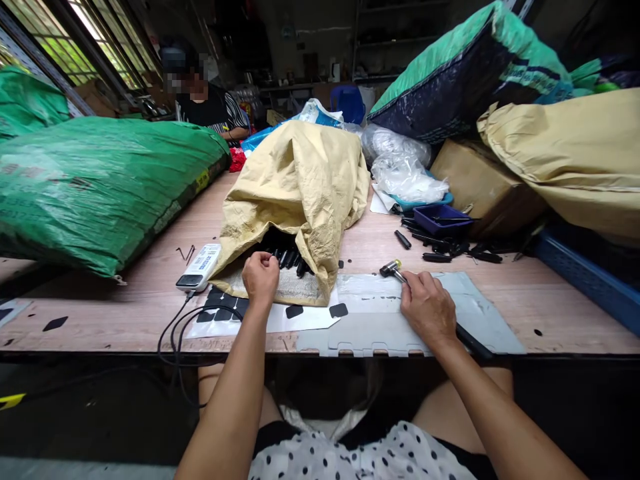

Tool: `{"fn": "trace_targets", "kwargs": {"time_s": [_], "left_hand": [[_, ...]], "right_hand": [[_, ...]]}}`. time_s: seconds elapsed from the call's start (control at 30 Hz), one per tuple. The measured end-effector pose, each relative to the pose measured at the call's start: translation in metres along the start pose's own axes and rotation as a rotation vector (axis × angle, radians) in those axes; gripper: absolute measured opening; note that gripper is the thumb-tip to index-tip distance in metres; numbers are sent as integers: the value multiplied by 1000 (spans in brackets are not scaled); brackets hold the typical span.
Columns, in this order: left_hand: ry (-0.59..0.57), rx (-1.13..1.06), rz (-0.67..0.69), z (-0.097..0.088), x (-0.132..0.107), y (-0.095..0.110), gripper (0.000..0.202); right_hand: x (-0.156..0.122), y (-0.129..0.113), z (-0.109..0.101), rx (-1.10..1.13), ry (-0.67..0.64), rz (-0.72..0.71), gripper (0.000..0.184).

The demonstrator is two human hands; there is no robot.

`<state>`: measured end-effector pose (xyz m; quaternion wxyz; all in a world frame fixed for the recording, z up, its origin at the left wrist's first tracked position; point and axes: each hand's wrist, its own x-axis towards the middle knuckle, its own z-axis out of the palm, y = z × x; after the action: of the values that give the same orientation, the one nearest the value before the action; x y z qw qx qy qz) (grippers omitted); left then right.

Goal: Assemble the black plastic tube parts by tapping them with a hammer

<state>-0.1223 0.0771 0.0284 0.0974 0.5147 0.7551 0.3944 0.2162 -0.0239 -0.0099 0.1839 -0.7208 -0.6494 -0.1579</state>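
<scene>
A tan woven bag (300, 167) lies on the table with its mouth towards me. Several black pen-like pieces (287, 259) show inside the opening. At the mouth's left part is my left hand (261, 277), its fingers pinched together beside these pieces; what they hold, if anything, is hidden. My right hand (429, 307) is wrapped round a small hammer (393, 269) with a metal head and a black handle, held low over a grey mat (370, 333).
Left of the bag lie a white power bank (199, 267) with a black cable and a large green sack (100, 187). On the right are loose black pieces (437, 257), a purple tray (440, 219), a cardboard box (480, 180) and a blue crate (590, 280). Another person (207, 107) sits behind.
</scene>
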Motion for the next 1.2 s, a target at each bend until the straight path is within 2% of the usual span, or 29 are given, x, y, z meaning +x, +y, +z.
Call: {"fn": "trace_targets", "kwargs": {"time_s": [0.03,0.13,0.2,0.33,0.37,0.43,0.5,0.53,0.57,0.63,0.7,0.77,0.87,0.93,1.1,1.2], "left_hand": [[9,82,1,6,6,-4,20],[-83,203,1,16,14,-13,28],[-118,228,-14,16,15,-16,32],[-156,175,-47,7,9,-21,28],[-117,142,-40,3,4,-20,27],[49,47,23,-8,-16,-15,27],[180,-85,167,-17,-46,-2,28],[161,-157,270,-19,-63,7,26],[70,-228,385,-20,-81,18,23],[-204,-307,594,-15,-114,39,17],[-410,-276,688,1,-138,56,14],[-523,-186,692,21,-151,65,14],[-580,-84,659,46,-153,68,17],[-589,-88,637,54,-150,66,18],[-642,-203,577,55,-143,61,19],[-648,-227,556,56,-142,61,18]], "right_hand": [[0,0,0,2,-3,0,29],[1,-1,-1,9,-13,-4,29],[1,-1,-1,6,-12,-3,29],[1,-1,-2,-14,-10,6,29],[1,-1,-2,-16,-11,7,29],[1,-1,-2,-17,-10,6,29],[1,-1,-1,-14,-9,4,29],[1,-1,-1,-12,-8,4,29],[1,-1,0,-11,-7,5,29],[1,-1,0,-9,-4,9,30],[1,-1,0,-8,1,11,31],[1,-1,-1,-4,2,9,31],[0,-2,-2,3,-4,6,30],[1,-2,-1,6,-10,9,29],[3,0,-1,16,-43,3,31],[4,2,-9,77,-46,16,33]]}}
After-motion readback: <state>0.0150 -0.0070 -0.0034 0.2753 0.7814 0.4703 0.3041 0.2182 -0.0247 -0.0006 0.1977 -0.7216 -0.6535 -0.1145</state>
